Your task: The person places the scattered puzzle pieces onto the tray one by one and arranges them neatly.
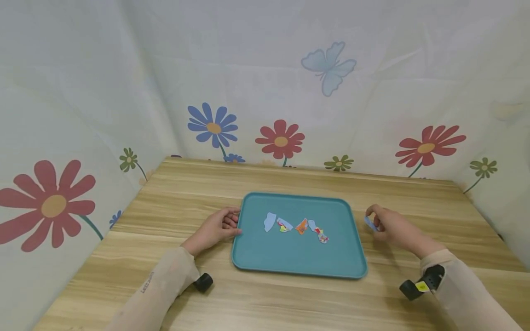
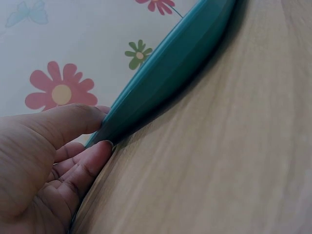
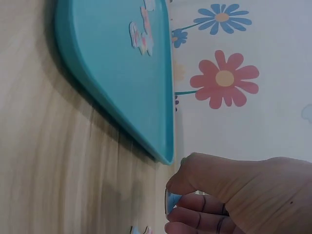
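A teal tray (image 1: 290, 259) lies on the wooden table with several small, flat, irregular puzzle pieces across its middle. Among them are a plain light blue one (image 1: 270, 222), a blue one with yellow and pink (image 1: 284, 225), an orange one (image 1: 302, 226) and a multicoloured one (image 1: 322, 236). My left hand (image 1: 217, 230) pinches the tray's left rim, the thumb (image 2: 80, 122) at the upper edge and fingers against the outside. Just off the tray's right side, my right hand (image 1: 393, 227) pinches a light blue puzzle piece (image 3: 171, 201) above the table between thumb and fingers.
Beneath the right hand, another small piece (image 3: 136, 230) shows partly on the table (image 1: 290, 303). A white cloth backdrop (image 1: 248, 69) printed with flowers and a butterfly stands behind the table and along its sides. Black wrist devices (image 1: 204, 282) are strapped at both sleeves.
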Demonstrator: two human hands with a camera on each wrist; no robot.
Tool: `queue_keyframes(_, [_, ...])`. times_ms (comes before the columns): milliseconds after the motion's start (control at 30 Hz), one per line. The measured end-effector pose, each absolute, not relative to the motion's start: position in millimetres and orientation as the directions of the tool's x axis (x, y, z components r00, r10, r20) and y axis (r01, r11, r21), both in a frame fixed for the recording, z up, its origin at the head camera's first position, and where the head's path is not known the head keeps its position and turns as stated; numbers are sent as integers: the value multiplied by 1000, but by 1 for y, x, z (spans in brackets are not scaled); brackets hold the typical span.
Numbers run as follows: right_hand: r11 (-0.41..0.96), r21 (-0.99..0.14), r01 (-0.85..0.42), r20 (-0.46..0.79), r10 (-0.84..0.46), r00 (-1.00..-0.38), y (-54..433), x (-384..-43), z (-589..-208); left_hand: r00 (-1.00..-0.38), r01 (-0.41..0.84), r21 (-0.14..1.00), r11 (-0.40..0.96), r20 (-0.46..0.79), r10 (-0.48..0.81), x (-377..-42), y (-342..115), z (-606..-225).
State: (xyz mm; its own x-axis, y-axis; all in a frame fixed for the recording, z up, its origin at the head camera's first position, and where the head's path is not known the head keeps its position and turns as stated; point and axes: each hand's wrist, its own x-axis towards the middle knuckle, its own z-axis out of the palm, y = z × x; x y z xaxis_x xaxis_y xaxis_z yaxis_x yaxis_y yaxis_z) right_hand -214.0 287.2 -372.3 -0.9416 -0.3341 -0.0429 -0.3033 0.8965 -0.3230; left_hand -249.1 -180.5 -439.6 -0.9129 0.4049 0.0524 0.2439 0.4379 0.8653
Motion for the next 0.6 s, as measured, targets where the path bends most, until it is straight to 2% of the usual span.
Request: queue_keyframes(600, [874,-338,-350,-17,-377,-926,255,-215,-372,-915,243,862,445,51,401,-249,-182,-442])
